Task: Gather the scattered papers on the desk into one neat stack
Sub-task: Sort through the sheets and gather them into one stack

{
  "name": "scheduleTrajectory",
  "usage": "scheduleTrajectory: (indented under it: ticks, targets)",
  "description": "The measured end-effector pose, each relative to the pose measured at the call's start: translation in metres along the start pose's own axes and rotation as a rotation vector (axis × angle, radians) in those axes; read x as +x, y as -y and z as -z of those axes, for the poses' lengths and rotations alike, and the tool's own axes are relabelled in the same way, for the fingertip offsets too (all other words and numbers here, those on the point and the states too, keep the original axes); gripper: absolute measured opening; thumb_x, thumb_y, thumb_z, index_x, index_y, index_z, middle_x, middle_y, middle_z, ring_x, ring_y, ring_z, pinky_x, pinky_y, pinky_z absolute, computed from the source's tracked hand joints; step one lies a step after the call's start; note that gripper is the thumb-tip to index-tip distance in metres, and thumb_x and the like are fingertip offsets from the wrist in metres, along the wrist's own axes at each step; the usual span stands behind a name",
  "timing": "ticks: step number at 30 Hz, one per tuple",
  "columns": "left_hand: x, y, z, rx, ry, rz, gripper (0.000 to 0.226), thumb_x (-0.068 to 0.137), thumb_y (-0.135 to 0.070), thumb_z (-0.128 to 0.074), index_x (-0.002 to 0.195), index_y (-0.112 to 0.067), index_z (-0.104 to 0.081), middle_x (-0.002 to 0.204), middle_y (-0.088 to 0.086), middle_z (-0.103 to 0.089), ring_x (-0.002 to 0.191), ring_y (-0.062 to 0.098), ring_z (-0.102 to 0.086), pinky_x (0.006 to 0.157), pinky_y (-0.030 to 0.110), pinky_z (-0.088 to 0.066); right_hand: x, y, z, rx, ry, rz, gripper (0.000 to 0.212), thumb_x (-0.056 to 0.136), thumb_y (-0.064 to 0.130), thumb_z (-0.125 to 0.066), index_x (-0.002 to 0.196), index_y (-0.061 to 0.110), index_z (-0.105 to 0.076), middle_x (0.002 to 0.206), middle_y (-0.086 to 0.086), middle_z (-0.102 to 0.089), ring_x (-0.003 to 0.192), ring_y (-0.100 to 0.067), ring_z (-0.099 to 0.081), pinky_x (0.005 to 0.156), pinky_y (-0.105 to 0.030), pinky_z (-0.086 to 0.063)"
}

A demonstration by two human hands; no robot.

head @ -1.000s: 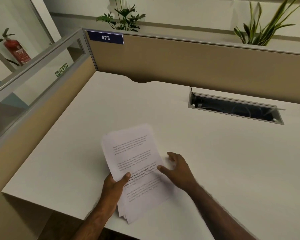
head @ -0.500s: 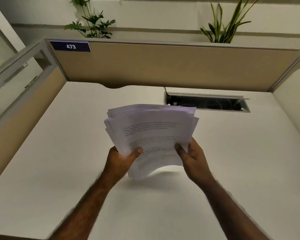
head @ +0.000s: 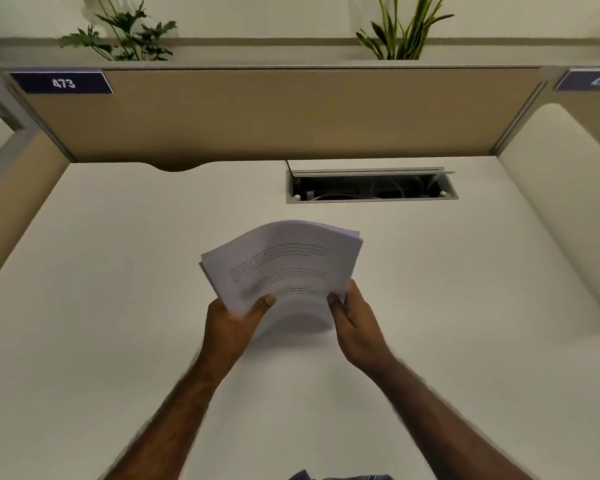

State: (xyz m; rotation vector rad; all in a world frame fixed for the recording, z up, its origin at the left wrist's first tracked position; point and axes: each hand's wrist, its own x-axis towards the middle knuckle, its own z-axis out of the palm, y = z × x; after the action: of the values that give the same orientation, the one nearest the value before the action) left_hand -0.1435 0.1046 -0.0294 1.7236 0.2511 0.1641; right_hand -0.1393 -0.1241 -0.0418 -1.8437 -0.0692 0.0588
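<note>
A bundle of white printed papers (head: 284,261) is held in the air above the middle of the white desk (head: 118,306). My left hand (head: 231,323) grips its lower left corner, thumb on top. On the lower right corner sits my right hand (head: 355,323), thumb also on top. The sheets bow upward in the middle and their left edges are slightly fanned. The bundle's shadow falls on the desk just beneath it. I see no loose sheets elsewhere on the desk.
An open cable tray (head: 371,187) is set into the desk behind the papers. A tan partition (head: 274,112) with a "473" label (head: 63,83) walls the back, side panels close left and right. Plants (head: 125,32) stand beyond.
The papers went from lying on the desk's left front to being lifted in both hands over the middle. Since half a second ago the fanned sheets sit closer together.
</note>
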Motion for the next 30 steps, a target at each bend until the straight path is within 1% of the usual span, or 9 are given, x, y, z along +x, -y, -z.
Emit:
scheduleTrajectory:
  ticks: [2,6,12,16,18,21,23,26,30]
  targets:
    - [0.001,0.001,-0.003,-0.007,-0.042,0.007,0.049,0.07,-0.044,-0.089,0.114,-0.034,-0.07,0.099,-0.028,-0.078,0.095,-0.01,-0.072,0.071,0.015,-0.061,-0.002,0.001,0.002,0.002,-0.04,0.039,0.026,0.114,0.024,-0.042,0.136,0.031,-0.054,0.125,0.026,-0.066,0.117,0.003,-0.064,0.087,-0.004,-0.049]
    - [0.003,0.003,-0.01,-0.022,-0.044,0.008,0.033,0.082,-0.024,-0.088,0.101,-0.042,-0.069,0.094,-0.031,-0.078,0.093,-0.007,-0.073,0.07,0.008,-0.057,-0.005,-0.006,0.006,-0.007,-0.047,0.07,0.029,0.113,0.028,-0.042,0.139,0.037,-0.052,0.129,0.02,-0.067,0.121,-0.001,-0.064,0.091,-0.005,-0.049]
    - [-0.002,0.012,-0.02,-0.066,-0.015,0.161,0.018,0.084,-0.032,-0.083,0.097,-0.037,-0.072,0.089,-0.021,-0.081,0.088,-0.01,-0.074,0.07,0.006,-0.056,0.001,-0.031,0.008,-0.129,0.076,-0.044,0.038,0.114,0.016,-0.043,0.149,0.03,-0.05,0.139,0.012,-0.065,0.127,-0.001,-0.06,0.1,-0.014,-0.051]
    - [0.005,0.012,-0.014,-0.129,-0.019,0.214,0.011,0.087,-0.026,-0.084,0.095,-0.032,-0.078,0.092,-0.024,-0.082,0.089,-0.002,-0.077,0.074,0.013,-0.061,0.004,-0.034,0.014,-0.084,-0.043,-0.114,0.021,0.109,0.032,-0.059,0.129,0.027,-0.066,0.121,0.02,-0.074,0.11,0.002,-0.069,0.083,-0.009,-0.051]
    - [0.005,0.011,-0.014,-0.213,-0.027,0.24,0.016,0.089,-0.023,-0.083,0.102,-0.03,-0.078,0.102,-0.017,-0.083,0.095,0.003,-0.078,0.074,0.015,-0.061,0.001,-0.033,0.017,0.0,-0.15,-0.213,0.032,0.102,0.047,-0.068,0.128,0.029,-0.065,0.121,0.019,-0.073,0.108,-0.002,-0.07,0.08,-0.013,-0.054]
    - [0.002,0.008,-0.016,-0.42,-0.036,0.295,0.033,0.093,-0.013,-0.078,0.121,-0.028,-0.075,0.121,-0.003,-0.081,0.11,0.016,-0.077,0.087,0.032,-0.063,-0.007,-0.027,0.014,0.265,-0.238,-0.401,0.065,0.086,0.058,-0.081,0.139,0.028,-0.057,0.132,0.012,-0.07,0.117,-0.011,-0.069,0.094,-0.032,-0.06]
    - [-0.002,0.007,-0.02,-0.514,-0.023,0.325,0.043,0.095,-0.009,-0.074,0.134,-0.026,-0.069,0.13,0.002,-0.077,0.118,0.023,-0.074,0.098,0.045,-0.058,-0.015,-0.023,0.006,0.518,-0.151,-0.47,0.073,0.082,0.055,-0.083,0.143,0.024,-0.057,0.139,0.003,-0.071,0.124,-0.019,-0.071,0.102,-0.047,-0.061]
    - [-0.011,0.006,-0.034,-0.591,0.006,0.363,0.048,0.097,-0.006,-0.07,0.14,-0.026,-0.064,0.135,0.007,-0.074,0.122,0.031,-0.072,0.103,0.056,-0.055,-0.026,-0.012,-0.007,0.737,0.004,-0.427,0.06,0.096,0.038,-0.074,0.15,0.022,-0.054,0.144,-0.003,-0.07,0.13,-0.028,-0.069,0.096,-0.05,-0.062]
    - [-0.021,0.006,-0.051,-0.635,-0.018,0.435,0.042,0.097,-0.005,-0.069,0.13,-0.03,-0.068,0.133,0.009,-0.075,0.118,0.032,-0.073,0.099,0.057,-0.058,-0.026,-0.003,-0.015,0.646,-0.079,-0.386,0.042,0.107,0.021,-0.063,0.148,0.022,-0.054,0.135,-0.003,-0.075,0.121,-0.029,-0.074,0.096,-0.054,-0.064]
